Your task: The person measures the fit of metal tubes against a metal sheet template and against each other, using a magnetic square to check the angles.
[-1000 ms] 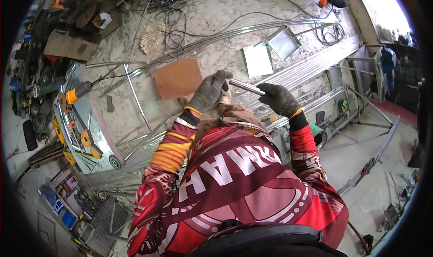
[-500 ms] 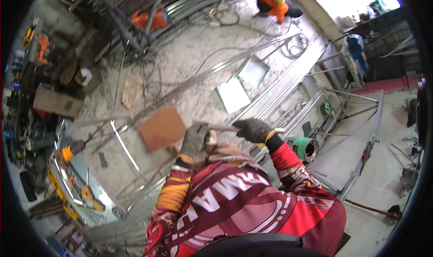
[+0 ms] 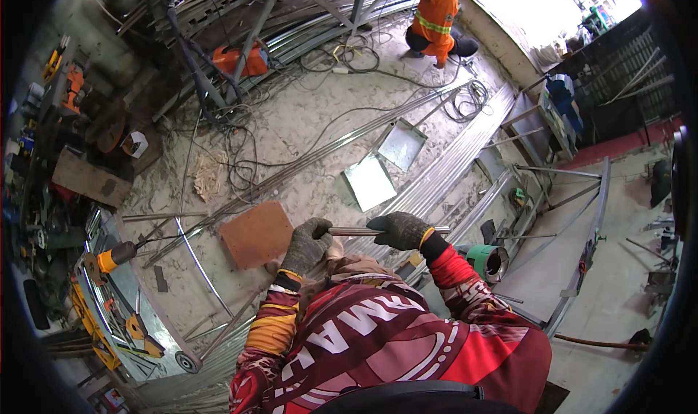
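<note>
Both my gloved hands grip one short shiny metal tube held level in front of my chest. My left hand, in a grey glove, is closed on the tube's left end. My right hand, in a dark glove with a yellow cuff, is closed around its right part, and the tube's tip sticks out past it. Below my hands are my red patterned sleeves. On the floor just left of my left hand lies a flat brown board.
Long metal rails and two shiny sheet-metal pieces lie on the dusty floor. An orange grinder sits on a bench at left. A green round tool lies at right. A person in orange crouches far back among cables.
My view has swung and widened, so the far end of the workshop and the crouching person show more fully. Both hands stay closed on the tube, now held more level.
</note>
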The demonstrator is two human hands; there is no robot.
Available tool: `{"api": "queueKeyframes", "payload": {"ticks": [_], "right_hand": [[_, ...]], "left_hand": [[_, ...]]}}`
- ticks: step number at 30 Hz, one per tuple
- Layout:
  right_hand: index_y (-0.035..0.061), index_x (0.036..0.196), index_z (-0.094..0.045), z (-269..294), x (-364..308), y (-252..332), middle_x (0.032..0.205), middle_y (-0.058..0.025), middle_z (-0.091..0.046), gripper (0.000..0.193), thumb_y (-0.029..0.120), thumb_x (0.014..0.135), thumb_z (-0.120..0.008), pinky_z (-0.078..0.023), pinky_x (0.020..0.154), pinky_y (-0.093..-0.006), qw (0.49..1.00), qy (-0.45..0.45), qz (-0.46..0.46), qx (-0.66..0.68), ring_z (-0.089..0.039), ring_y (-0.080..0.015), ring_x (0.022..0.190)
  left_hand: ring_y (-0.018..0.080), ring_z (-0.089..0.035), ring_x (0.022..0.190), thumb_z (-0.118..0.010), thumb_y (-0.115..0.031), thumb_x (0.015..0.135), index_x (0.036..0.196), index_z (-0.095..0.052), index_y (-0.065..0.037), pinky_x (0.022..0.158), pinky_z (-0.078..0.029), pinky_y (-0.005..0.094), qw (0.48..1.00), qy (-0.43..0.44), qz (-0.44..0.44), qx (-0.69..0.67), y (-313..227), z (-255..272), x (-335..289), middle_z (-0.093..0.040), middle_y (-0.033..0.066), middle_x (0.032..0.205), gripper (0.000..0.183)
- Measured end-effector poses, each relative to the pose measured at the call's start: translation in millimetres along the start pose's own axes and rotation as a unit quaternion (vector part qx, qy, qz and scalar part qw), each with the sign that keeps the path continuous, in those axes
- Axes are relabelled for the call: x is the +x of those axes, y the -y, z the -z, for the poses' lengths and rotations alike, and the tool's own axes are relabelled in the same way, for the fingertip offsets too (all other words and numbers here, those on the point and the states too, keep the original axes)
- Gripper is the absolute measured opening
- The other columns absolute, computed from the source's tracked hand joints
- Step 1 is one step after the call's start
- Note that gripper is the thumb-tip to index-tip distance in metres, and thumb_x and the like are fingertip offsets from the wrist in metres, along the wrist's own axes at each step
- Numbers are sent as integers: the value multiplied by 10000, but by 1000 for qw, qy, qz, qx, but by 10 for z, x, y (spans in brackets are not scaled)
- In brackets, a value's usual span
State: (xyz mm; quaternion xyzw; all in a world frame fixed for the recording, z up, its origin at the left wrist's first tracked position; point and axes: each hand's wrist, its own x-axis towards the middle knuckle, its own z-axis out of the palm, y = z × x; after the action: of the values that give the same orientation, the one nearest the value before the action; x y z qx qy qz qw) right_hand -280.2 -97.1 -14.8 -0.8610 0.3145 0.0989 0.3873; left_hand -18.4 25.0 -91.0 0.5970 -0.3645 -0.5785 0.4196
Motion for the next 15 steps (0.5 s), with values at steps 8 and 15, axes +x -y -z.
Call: {"api": "queueKeyframes", "payload": {"ticks": [8,15], "right_hand": [[84,1267,-668,35,-16,-5,1157,-202,-703,457,299,868,-724,-535,900,-451,1000,-6,-2,15,-679,-382,1044],[54,1232,-681,330,-87,185,1093,-209,-715,435,233,843,-755,-543,870,-448,999,-49,-5,-4,-686,-392,1007]], "left_hand": [[206,-706,765,-716,-121,844,1017,-711,-48,735,-572,338,976,-34,-130,173,-337,105,-77,-734,118,849,187],[201,-684,759,-681,-73,835,987,-681,-59,743,-550,334,974,-89,-100,182,-487,631,58,-693,137,794,153]]}}
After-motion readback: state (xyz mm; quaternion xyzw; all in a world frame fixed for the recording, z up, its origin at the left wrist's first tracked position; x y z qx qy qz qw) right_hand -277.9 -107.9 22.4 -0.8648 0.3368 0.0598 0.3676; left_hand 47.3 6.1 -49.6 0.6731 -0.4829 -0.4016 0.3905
